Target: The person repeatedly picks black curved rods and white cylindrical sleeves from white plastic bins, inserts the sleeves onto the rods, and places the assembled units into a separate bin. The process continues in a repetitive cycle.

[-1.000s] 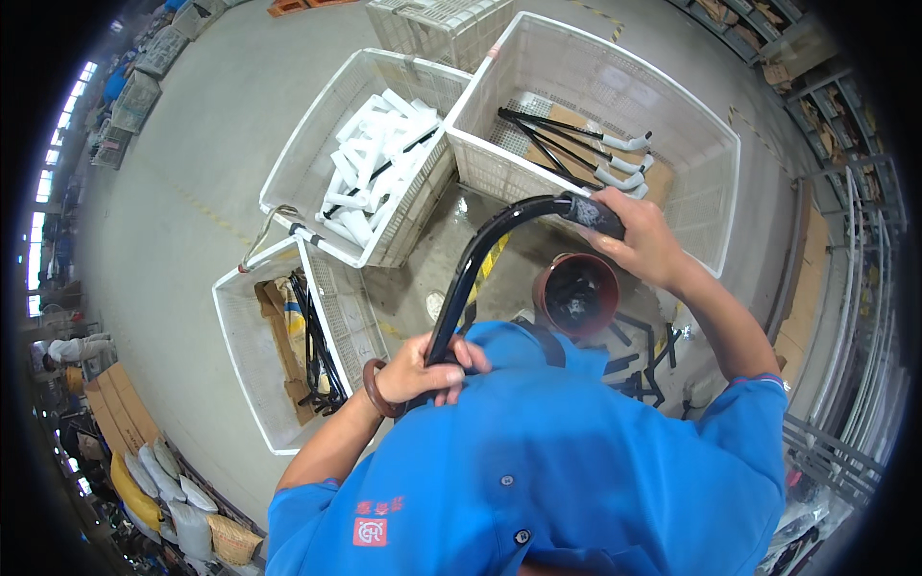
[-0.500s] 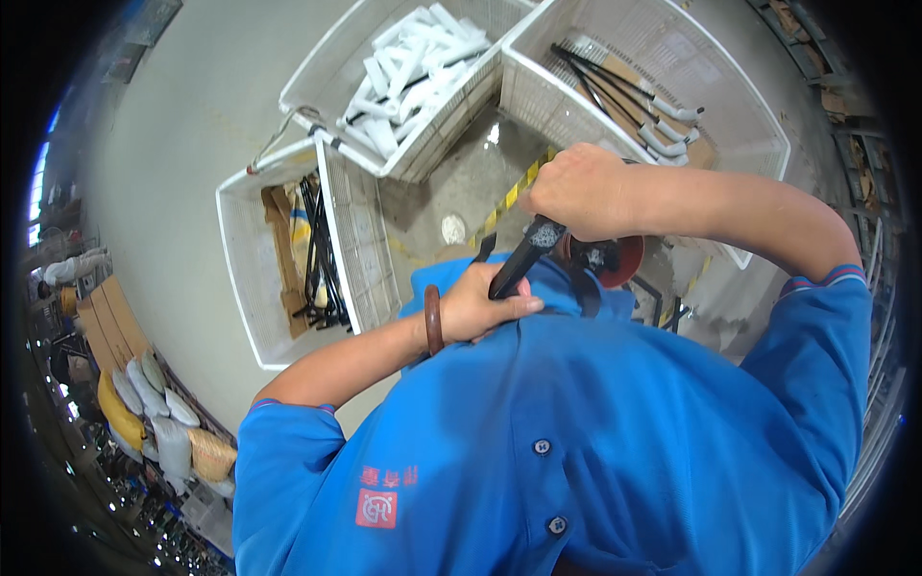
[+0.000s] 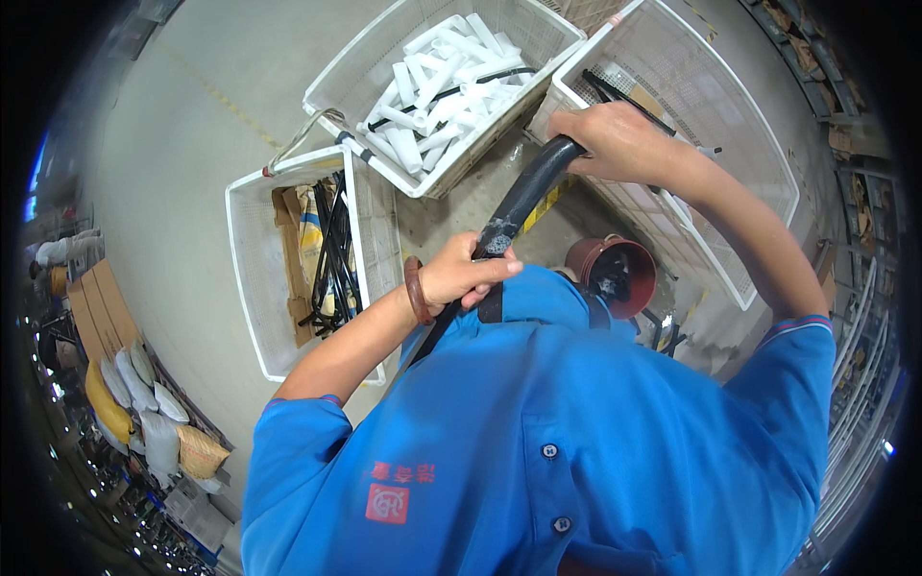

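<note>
My right hand [image 3: 615, 142] is closed around the upper end of a thick black sleeve [image 3: 524, 197], which curves at the top and carries whitish suds near its lower end. Below it, my left hand [image 3: 466, 272] grips the same piece, thumb laid across it. From under the left hand a thinner black rod [image 3: 429, 341] slants down past my blue shirt. The sleeve is tilted, high end to the right. How sleeve and rod meet is hidden by my left fingers.
A white crate [image 3: 370, 96] of white foam tubes [image 3: 451, 86] stands ahead. The left crate [image 3: 240, 250] holds black rods [image 3: 331, 254] and cardboard; the right crate [image 3: 768, 163] holds more black rods. A red bucket [image 3: 642, 305] with dark, wet contents sits right of my body.
My right hand has moved up and away from the left, so a longer stretch of black sleeve shows between them. The left hand has shifted slightly left and farther out.
</note>
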`<state>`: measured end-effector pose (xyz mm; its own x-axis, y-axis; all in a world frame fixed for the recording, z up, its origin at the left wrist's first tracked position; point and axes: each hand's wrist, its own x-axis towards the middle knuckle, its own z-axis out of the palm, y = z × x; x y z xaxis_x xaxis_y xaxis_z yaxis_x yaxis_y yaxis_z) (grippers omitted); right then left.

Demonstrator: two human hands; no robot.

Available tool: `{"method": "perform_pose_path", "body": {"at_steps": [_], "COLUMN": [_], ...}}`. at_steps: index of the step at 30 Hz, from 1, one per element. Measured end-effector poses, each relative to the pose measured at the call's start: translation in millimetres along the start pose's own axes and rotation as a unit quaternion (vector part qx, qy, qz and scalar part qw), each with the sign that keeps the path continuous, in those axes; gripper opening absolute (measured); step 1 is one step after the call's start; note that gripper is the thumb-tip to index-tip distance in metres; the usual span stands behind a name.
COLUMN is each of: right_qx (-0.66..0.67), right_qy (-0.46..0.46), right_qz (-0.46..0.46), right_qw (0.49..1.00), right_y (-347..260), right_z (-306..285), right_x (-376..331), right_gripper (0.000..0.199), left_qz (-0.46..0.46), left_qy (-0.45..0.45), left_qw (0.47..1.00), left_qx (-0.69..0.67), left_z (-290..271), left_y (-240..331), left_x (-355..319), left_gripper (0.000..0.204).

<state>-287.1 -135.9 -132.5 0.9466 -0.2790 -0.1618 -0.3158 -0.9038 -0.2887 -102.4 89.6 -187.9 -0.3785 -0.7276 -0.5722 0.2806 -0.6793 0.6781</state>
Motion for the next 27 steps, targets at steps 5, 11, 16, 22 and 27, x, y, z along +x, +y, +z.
{"method": "perform_pose_path", "body": {"at_steps": [5, 11, 16, 22, 27], "right_qx": [-0.018, 0.056, 0.054, -0.175, -0.128], "right_qy": [0.101, 0.004, -0.063, -0.148, -0.26], "right_qz": [-0.012, 0.078, 0.056, 0.024, 0.096], "right_qw": [0.995, 0.995, 0.995, 0.973, 0.952], "right_y": [57.7, 138.7, 243.0, 350.3, 368.2], "right_z": [73.4, 211.1, 364.2, 541.4, 596.7], "right_x": [65.0, 151.5, 306.9, 462.4, 489.6], "right_gripper": [0.051, 0.029, 0.021, 0.03, 0.032], "left_qz": [0.014, -0.051, -0.127, -0.116, -0.115], "left_qy": [0.127, 0.356, 0.518, 0.554, 0.565], "left_qw": [0.992, 0.933, 0.843, 0.801, 0.783], "left_qx": [0.025, -0.027, -0.077, -0.196, -0.233], "left_z": [-105.7, -191.5, -190.3, -158.5, -172.3], "left_y": [-24.1, -112.3, -173.2, -192.7, -184.7], "left_x": [33.5, 29.9, 26.9, 57.0, 86.5], "left_gripper": [0.026, 0.035, 0.027, 0.021, 0.018]}}
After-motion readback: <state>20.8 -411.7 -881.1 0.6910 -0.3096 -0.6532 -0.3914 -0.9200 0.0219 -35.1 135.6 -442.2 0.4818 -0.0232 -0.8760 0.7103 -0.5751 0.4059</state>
